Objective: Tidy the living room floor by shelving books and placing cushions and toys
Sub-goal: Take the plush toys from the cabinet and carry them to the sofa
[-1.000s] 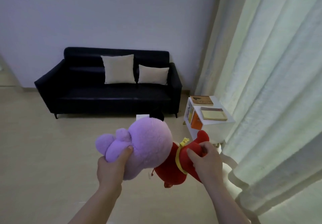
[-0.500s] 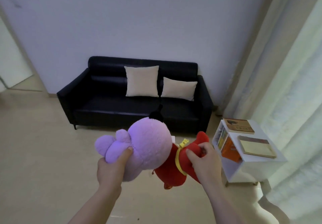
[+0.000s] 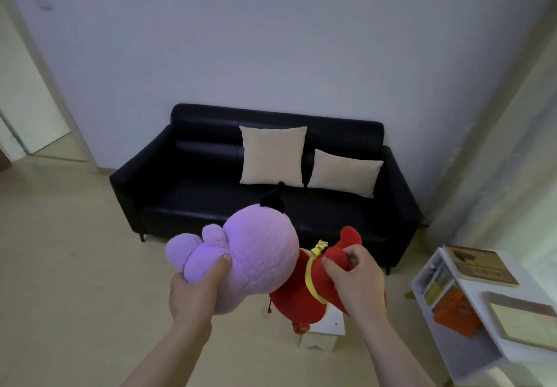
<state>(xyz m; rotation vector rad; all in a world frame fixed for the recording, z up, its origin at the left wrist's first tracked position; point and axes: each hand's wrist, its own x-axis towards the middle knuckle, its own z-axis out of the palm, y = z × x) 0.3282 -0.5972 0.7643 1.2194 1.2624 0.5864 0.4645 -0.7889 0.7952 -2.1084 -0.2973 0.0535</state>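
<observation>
black sofa (image 3: 187, 194) ahead; left grip (image 3: 193, 293) holds purple plush (image 3: 259, 254), right grip (image 3: 355, 281) clutches red plush (image 3: 297, 299); toy-carrying step, next probably lay both on sofa

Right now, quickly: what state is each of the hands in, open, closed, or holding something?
Left hand: closed, gripping the plush toy by its purple head.
Right hand: closed, gripping the same toy by its red body.

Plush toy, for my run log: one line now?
left hand grips plush toy | right hand grips its red body | sofa ahead, two cushions
</observation>
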